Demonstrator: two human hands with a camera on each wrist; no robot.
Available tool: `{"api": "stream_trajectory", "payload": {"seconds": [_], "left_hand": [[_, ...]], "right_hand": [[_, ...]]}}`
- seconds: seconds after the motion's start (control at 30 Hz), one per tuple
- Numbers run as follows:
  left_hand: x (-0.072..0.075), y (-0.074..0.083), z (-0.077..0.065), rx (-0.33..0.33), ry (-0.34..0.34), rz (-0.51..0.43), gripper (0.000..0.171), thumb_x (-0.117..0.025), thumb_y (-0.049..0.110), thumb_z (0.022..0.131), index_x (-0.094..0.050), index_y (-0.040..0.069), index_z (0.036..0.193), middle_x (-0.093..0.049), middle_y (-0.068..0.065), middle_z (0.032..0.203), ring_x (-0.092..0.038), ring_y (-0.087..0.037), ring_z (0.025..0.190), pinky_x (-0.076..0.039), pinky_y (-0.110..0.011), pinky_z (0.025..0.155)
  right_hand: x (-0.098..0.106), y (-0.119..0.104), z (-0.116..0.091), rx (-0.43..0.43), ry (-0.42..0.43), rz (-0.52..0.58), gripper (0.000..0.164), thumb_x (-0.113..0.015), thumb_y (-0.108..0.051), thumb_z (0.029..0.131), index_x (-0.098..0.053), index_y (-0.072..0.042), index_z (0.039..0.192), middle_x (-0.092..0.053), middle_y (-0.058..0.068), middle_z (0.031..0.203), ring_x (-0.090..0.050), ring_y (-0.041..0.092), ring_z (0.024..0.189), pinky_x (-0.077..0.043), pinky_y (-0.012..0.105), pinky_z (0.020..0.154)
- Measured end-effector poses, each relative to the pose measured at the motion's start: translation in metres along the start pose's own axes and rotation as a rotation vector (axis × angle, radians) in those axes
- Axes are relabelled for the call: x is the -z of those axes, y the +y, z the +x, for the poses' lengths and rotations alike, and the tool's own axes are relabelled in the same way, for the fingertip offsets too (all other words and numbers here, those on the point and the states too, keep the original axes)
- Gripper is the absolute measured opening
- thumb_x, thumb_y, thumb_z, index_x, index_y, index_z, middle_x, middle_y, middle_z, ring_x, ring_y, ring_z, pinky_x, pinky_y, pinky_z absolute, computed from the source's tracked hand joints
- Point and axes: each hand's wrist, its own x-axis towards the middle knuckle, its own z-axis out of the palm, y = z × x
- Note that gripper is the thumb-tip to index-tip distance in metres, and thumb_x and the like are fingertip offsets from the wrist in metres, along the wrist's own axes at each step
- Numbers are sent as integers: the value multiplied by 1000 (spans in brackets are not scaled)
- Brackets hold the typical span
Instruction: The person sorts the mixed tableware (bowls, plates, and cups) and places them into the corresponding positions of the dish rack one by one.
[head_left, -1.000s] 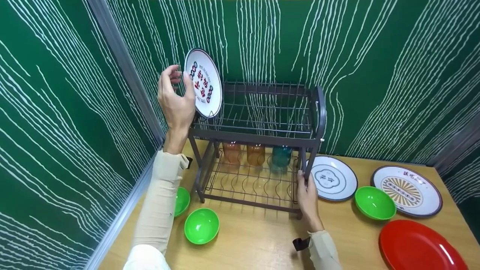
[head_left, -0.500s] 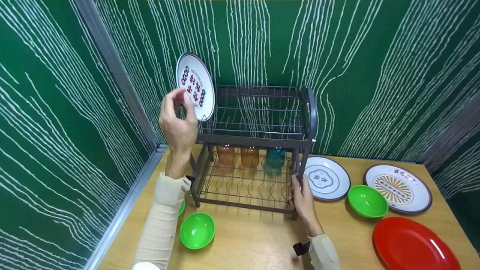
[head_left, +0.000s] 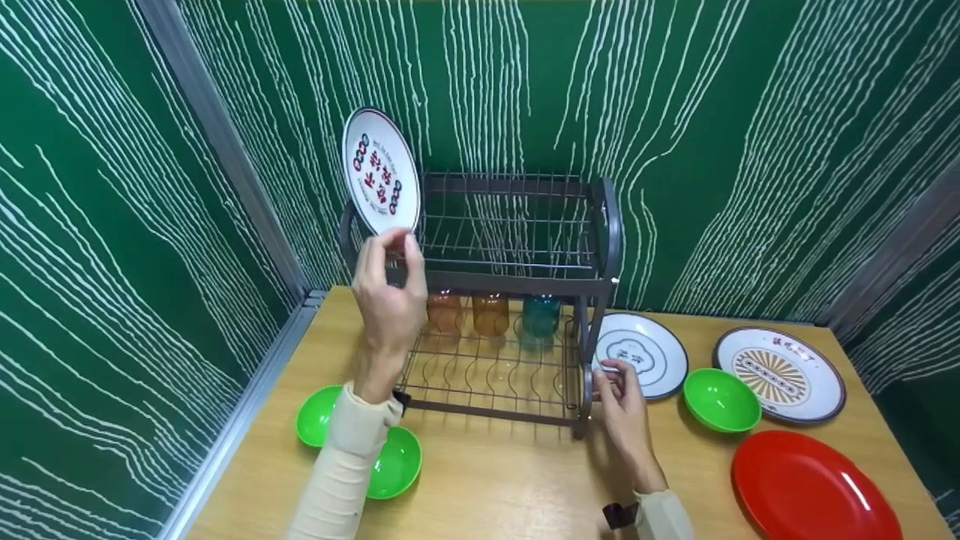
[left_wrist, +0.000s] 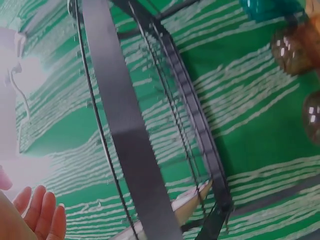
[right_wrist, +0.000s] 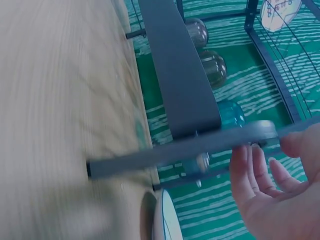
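In the head view, the printed plate stands tilted at the left end of the dish rack's upper tier, while your left hand sits before that end, well apart from your right hand beside the rack's right leg. From the left wrist, your left fingers look loose and empty near the rack. From the right wrist, your right fingers lie relaxed by the leg, contact unclear; racking this plate looks nearly finished, so next probably calls for clearing the rack, then reaching for the red plate to its right.
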Motion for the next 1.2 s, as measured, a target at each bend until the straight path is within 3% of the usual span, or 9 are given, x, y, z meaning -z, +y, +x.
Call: {"api": "stream_trajectory", "payload": {"seconds": [0.17,0.37,0.47,0.6,0.73,0.83,0.93,1.03,1.2], "left_hand": [[1,4,-23,-6,-25,18,13,-64,5,97,-69,-2,106,-70,-13,102,-65,-26,93,-56,-36,84],[2,10,-50,4,-75,-4,12,-64,4,96,-70,-2,105,-70,-12,99,-65,-24,89,-55,-29,81],[2,14,-64,3,-103,-14,11,-65,2,95,-70,-2,104,-69,-11,94,-64,-22,83,-55,-26,75],[1,17,-81,-2,-139,-16,11,-66,0,93,-71,-1,104,-71,-9,92,-65,-22,80,-56,-26,72],[1,17,-99,2,-180,-28,13,-69,-2,91,-71,0,103,-71,-9,92,-66,-20,79,-58,-30,69],[0,16,-113,17,-215,-36,13,-70,-2,90,-71,0,103,-70,-9,89,-65,-19,78,-58,-30,67],[0,16,-129,48,-252,-47,11,-70,1,92,-70,1,103,-70,-8,87,-65,-17,77,-57,-29,66],[0,17,-144,88,-290,-60,9,-70,4,94,-70,1,102,-70,-7,86,-66,-16,76,-58,-28,65],[0,22,-169,135,-363,-77,9,-70,7,96,-70,2,103,-71,-5,87,-67,-13,78,-59,-28,66]], "right_hand": [[17,7,-9,3,17,-41,29,-57,-9,106,-52,8,129,-61,25,118,-65,10,93,-55,19,81],[44,-2,-24,-38,72,-197,30,-60,-16,105,-57,2,128,-62,18,122,-58,6,102,-47,12,89],[61,-6,-31,-3,100,-269,28,-61,-15,104,-59,3,126,-63,16,118,-56,4,101,-44,10,89],[83,-7,-36,120,155,-333,24,-65,-3,100,-62,8,120,-65,18,112,-56,-1,98,-43,8,88],[106,-8,-42,169,215,-433,27,-69,-2,97,-62,7,121,-63,18,117,-52,1,104,-36,6,93],[125,-9,-45,97,231,-526,34,-67,-9,100,-58,5,129,-58,19,126,-50,15,114,-34,17,99],[146,-10,-45,-51,228,-583,46,-61,-18,104,-49,4,141,-48,24,139,-45,34,125,-37,42,110],[167,-8,-43,-211,231,-641,57,-55,-27,106,-38,4,150,-36,30,149,-33,47,135,-34,67,111],[204,3,-42,-416,269,-734,69,-54,-31,105,-23,2,158,-20,35,156,-20,53,141,-32,74,110]]}}
